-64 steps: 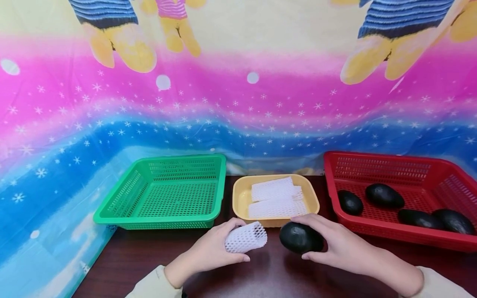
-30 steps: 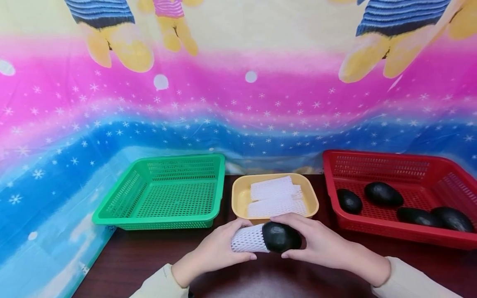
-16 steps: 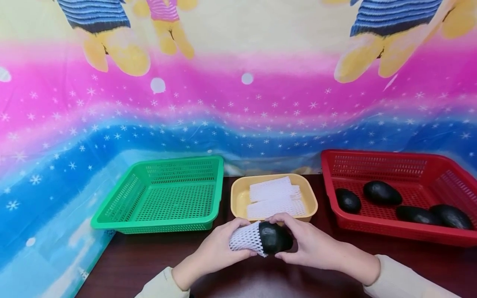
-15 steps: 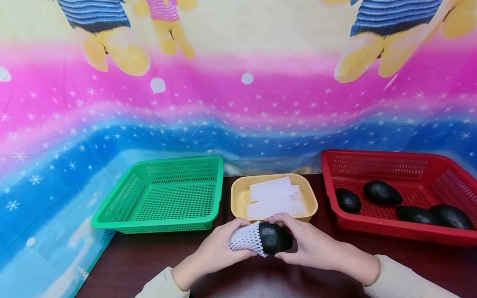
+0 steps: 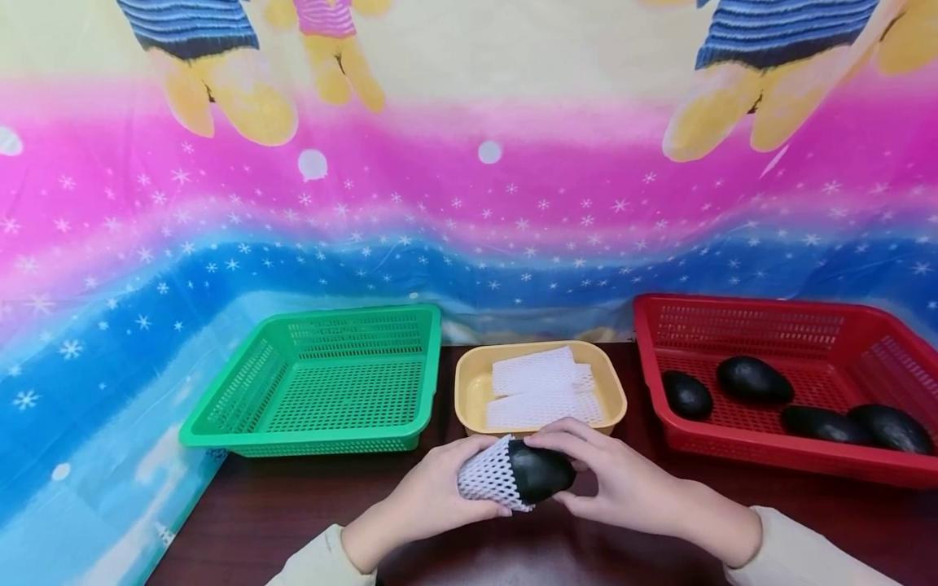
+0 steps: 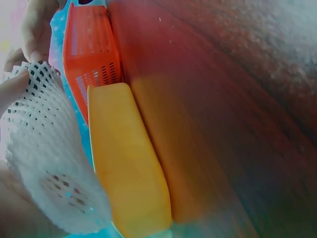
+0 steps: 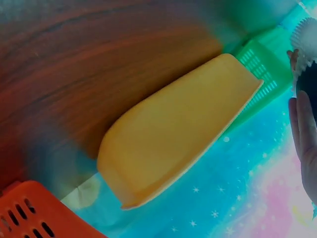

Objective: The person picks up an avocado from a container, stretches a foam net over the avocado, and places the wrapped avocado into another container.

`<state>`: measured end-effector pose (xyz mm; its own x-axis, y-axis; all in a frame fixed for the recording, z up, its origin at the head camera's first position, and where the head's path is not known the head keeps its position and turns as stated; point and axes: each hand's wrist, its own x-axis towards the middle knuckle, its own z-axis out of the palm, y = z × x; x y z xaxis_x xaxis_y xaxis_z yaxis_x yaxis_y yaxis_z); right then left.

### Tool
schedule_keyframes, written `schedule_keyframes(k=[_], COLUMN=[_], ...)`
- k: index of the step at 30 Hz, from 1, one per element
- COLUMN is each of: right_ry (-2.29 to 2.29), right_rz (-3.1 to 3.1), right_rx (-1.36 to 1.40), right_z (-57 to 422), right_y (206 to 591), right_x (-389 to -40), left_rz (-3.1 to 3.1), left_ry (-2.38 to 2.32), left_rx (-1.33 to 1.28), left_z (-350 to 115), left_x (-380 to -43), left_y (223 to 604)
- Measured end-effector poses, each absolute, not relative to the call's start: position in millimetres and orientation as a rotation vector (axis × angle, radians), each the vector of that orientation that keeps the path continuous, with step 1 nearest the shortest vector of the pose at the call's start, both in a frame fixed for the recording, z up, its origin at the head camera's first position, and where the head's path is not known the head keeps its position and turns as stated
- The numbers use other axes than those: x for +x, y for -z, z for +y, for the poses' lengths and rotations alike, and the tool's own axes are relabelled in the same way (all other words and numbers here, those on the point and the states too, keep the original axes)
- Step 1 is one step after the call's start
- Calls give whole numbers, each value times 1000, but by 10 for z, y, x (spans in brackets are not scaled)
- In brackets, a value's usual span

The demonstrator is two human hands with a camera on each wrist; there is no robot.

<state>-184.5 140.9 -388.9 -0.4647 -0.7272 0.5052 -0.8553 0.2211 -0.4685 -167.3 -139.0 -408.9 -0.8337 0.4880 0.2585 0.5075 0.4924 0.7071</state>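
Observation:
My left hand point(image 5: 431, 495) grips a white foam net sleeve point(image 5: 487, 475) from the left, its thumb along the near side. One end of a dark, glossy avocado point(image 5: 541, 472) sits inside the sleeve's mouth, and the other end is bare. With thumb and fingers my right hand point(image 5: 630, 482) holds that bare end. In the left wrist view the foam net sleeve point(image 6: 52, 134) fills the left side, its far end uncovered by fruit. At the right edge of the right wrist view, the avocado point(image 7: 308, 87) shows beside my fingers.
Behind the hands stands a yellow tray point(image 5: 469, 407) with several flat foam sleeves point(image 5: 538, 382). A green basket point(image 5: 344, 391) is at left. The red basket point(image 5: 740, 443) at right holds several avocados point(image 5: 755, 380). A patterned cloth point(image 5: 469, 203) hangs behind the brown table point(image 5: 242, 505).
Avocado and foam sleeve were apart at first. My right hand has moved left, bringing the avocado's end into the sleeve. Most recently, the right fingers have shifted slightly on the fruit.

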Motion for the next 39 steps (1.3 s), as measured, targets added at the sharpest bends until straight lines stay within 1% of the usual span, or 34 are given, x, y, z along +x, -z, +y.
schedule_keyframes(k=[6, 21, 27, 32, 36, 39], right_ry=[-1196, -1136, -1197, -1208, -1283, -1380], right_rz=[-2324, -2248, -2220, -2225, -2241, -2246], right_rx=[1499, 1507, 1476, 1416, 1428, 1432], right_z=[1423, 1357, 1270, 1258, 1283, 1316], right_y=[3899, 3963, 3963, 3969, 3968, 3954], right_x=[-1829, -1816, -1822, -1822, -1822, -1827], left_rz=[-2739, -2842, -2843, -2831, -2860, -2870], left_ry=[1211, 1069, 1129, 1173, 1151, 1125], left_rx=[-911, -953, -893, -932, -969, -950], left_z=[-1352, -1251, -1255, -1282, -1298, -1300], left_x=[-1685, -1681, -1673, -1682, -1675, -1655], left_y=[4047, 3937, 3912, 3890, 3880, 3868])
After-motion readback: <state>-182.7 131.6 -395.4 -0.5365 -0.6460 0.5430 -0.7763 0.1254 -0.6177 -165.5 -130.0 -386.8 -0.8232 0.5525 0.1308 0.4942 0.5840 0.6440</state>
